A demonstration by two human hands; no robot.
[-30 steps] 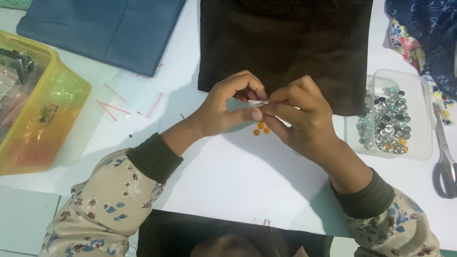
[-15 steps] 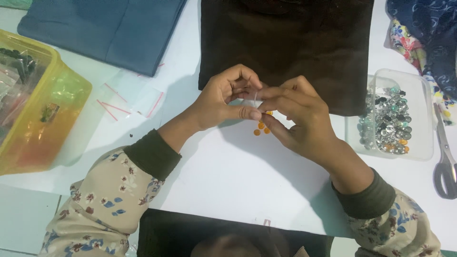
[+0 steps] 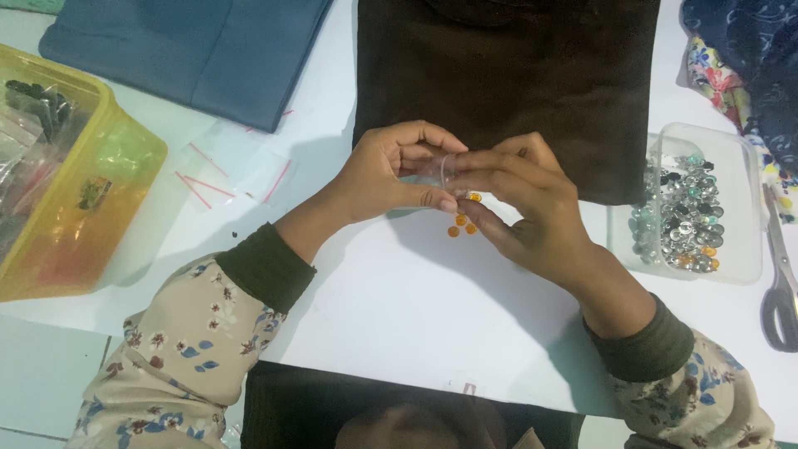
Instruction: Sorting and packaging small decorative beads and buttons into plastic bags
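Both hands meet over the white table [image 3: 432, 333], right at the lower edge of the dark brown cloth [image 3: 507, 83]. The left hand [image 3: 391, 179] is curled, thumb and fingers pinched on a small clear plastic bag [image 3: 434, 170]. The right hand [image 3: 524, 208] closes in from the other side, fingertips [image 3: 465, 162] gripping the same bag at its mouth. Just beneath them, a few orange beads [image 3: 464, 224] lie loose on the table. Off to the right, a clear tray [image 3: 740, 208] of silvery beads, scissors [image 3: 781, 274] just beside it. Far left, a yellow box [image 3: 75, 249], with blue cloth [image 3: 191, 41] above it.
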